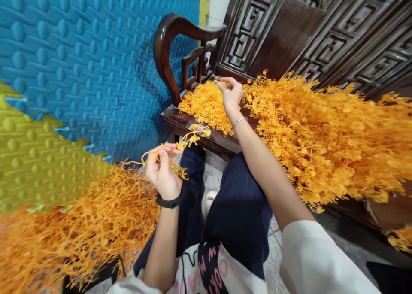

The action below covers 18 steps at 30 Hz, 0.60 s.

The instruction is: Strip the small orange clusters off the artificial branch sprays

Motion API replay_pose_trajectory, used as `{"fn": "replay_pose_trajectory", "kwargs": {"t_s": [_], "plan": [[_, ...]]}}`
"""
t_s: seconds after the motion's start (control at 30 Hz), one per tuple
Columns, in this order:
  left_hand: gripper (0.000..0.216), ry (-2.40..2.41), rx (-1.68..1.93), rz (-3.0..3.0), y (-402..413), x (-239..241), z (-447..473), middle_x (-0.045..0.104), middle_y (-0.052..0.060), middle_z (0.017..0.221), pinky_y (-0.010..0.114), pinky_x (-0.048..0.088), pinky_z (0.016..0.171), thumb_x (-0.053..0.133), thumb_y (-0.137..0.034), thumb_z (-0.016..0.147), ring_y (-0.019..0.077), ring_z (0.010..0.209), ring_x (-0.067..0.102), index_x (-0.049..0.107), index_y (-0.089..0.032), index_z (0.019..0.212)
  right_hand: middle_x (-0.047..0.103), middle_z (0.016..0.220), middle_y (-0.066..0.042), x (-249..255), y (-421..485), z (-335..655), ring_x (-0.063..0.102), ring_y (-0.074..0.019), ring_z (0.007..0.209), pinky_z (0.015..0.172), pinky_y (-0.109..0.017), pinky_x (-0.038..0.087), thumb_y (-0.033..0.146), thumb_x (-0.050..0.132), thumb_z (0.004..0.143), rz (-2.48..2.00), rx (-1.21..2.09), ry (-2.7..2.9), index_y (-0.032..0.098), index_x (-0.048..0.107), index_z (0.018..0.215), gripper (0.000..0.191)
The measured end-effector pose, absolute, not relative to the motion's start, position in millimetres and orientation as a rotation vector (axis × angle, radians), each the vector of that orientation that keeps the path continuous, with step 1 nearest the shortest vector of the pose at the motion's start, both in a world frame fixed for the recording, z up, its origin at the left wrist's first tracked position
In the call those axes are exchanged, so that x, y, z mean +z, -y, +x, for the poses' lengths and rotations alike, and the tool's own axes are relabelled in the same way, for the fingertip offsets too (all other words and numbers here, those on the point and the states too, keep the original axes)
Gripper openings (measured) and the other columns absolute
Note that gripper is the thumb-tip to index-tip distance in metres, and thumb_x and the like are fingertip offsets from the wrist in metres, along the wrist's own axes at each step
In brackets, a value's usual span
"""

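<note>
My left hand [164,171], with a black band at the wrist, pinches a thin orange plastic flower sprig [193,136]. Its stems trail to the left and its small blossoms point right, towards the bench. Over a low pile of loose orange blossoms [206,103] on the wooden seat, my right hand [232,94] has thumb and finger closed together. Something small and pale shows at those fingertips, too small to name. A thin bracelet [238,122] circles the right wrist.
A large heap of orange flower sprigs [322,135] covers the carved dark wooden bench [222,143] on the right. More orange stems [106,216] are piled at lower left, beside the blue and yellow foam mat [80,62]. The bench's curved armrest [164,40] rises behind the small pile.
</note>
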<state>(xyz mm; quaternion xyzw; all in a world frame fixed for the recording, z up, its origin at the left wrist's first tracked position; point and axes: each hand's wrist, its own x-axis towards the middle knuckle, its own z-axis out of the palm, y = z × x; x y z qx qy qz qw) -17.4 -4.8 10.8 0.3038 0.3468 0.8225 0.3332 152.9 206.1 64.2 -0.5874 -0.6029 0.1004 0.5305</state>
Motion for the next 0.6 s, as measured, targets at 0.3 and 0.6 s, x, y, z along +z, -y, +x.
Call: {"fn": "replay_pose_trajectory", "kwargs": {"t_s": [0.3, 0.6], "plan": [[0.017, -0.81, 1.992, 0.7, -4.5, -3.9, -22.6, 0.061, 0.0, 0.07, 0.032, 0.052, 0.069, 0.052, -0.034, 0.083, 0.0136, 0.065, 0.063, 0.051, -0.016, 0.079, 0.054, 0.118, -0.011, 59.7, -215.0, 169.3, 0.058, -0.0162, 0.089, 0.084, -0.033, 0.048, 0.009, 0.056, 0.071, -1.482, 0.337, 1.593, 0.013, 0.055, 0.112, 0.041], [0.017, -0.861, 1.948, 0.753, -6.4, -8.1, -24.7, 0.059, 0.0, 0.072, 0.029, 0.049, 0.07, 0.054, -0.033, 0.082, 0.0118, 0.068, 0.06, 0.055, -0.016, 0.08, 0.065, 0.087, -0.006, 84.3, -96.5, 109.3, 0.059, -0.0109, 0.077, 0.071, -0.023, 0.046, 0.039, 0.053, 0.082, -0.956, 1.067, 2.469, 0.012, 0.063, 0.092, 0.031]]}}
